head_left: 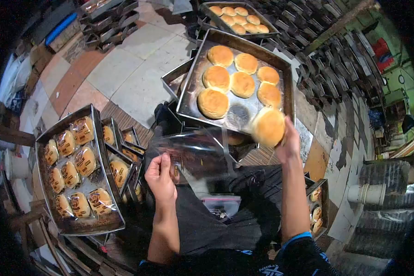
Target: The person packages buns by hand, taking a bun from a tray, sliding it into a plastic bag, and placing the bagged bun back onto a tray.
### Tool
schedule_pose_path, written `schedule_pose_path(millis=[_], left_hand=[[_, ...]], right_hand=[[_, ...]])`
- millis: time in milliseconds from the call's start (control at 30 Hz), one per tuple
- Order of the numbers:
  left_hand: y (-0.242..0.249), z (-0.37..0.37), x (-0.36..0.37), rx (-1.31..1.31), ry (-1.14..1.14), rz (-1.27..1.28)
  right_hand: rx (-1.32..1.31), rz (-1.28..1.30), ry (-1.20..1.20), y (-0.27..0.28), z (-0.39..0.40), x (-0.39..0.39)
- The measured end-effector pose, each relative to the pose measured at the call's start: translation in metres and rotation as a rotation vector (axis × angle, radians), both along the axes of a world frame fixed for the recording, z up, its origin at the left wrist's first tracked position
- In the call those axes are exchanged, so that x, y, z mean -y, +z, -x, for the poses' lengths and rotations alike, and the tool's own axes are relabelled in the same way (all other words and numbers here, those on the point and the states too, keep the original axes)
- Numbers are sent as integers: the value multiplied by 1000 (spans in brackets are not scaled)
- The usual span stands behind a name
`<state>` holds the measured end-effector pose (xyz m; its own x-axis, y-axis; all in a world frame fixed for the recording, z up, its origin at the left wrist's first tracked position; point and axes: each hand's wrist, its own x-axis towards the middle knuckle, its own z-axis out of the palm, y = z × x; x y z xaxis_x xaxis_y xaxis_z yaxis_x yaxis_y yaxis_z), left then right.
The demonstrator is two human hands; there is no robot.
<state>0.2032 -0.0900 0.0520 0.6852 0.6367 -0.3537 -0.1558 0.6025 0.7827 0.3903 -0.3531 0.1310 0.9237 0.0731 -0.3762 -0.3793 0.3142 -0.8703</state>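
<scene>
My right hand (pixel 290 143) grips a round golden bun (pixel 268 127) at the near right corner of a metal baking tray (pixel 287 76). Several more buns (pixel 242 84) lie loose in that tray, with a bare dark spot near its front. Over my lap, my left hand (pixel 162 177) pinches the edge of a clear plastic bag (pixel 195 154) between thumb and fingers. The bag stretches to the right from those fingertips and looks slightly blurred. No bun shows inside it.
To the left, a tray (pixel 112 193) holds several wrapped, printed buns (pixel 85 161). Further trays sit beneath it. Another tray of unwrapped buns (pixel 239 19) stands at the back. Stacked empty tins (pixel 326 73) line the right side. A pink-edged plastic pouch (pixel 221 204) lies on my lap.
</scene>
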Motion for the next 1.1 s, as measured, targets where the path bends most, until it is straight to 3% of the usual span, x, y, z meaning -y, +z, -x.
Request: schedule_pose_path(millis=[33,100,133,167,233,300,333,367,433,500,533,567,633,700,733,767,833,900,967,1033,1100], left_hand=[[1,-3,5,12,-6,-14],[0,-8,19,-162,-15,-243],[2,-5,27,-107,-110,-432],[4,0,36,-113,-197,-453],[4,10,45,27,-208,-734],[66,18,65,168,-229,-96],[71,22,65,255,-377,-71],[81,20,70,437,-431,166],[113,23,73,524,-364,68],[134,27,89,598,-410,17],[120,36,107,550,-404,-39],[132,42,125,394,-398,-387],[132,38,129,326,-282,-487],[113,34,95,380,-363,116],[123,31,80,539,-356,284],[130,34,72,461,-293,317],[132,41,70,452,-273,284],[138,41,83,530,-270,410],[137,37,103,439,-273,298],[122,37,88,414,-529,365],[121,33,70,355,-446,381]], right_hand=[[-143,-98,167,17,26,2],[11,-178,547,5,68,11],[-6,-112,580,11,90,7],[-26,-47,613,22,112,0],[190,74,553,33,146,-13],[635,533,548,53,175,-18],[861,566,615,58,183,-22],[1094,596,674,60,188,-27],[1151,570,733,55,200,-32],[1446,758,611,61,197,-37],[1425,794,555,68,195,-39],[1327,773,524,81,195,-40],[1239,801,635,93,196,-34],[1257,727,598,82,211,-31],[1273,666,558,76,217,-30],[1275,655,563,71,213,-23],[986,371,1219,67,204,-6],[958,251,847,76,198,-13],[991,250,932,85,187,-29],[1076,255,952,80,187,-31],[1095,129,1016,97,196,-25]])
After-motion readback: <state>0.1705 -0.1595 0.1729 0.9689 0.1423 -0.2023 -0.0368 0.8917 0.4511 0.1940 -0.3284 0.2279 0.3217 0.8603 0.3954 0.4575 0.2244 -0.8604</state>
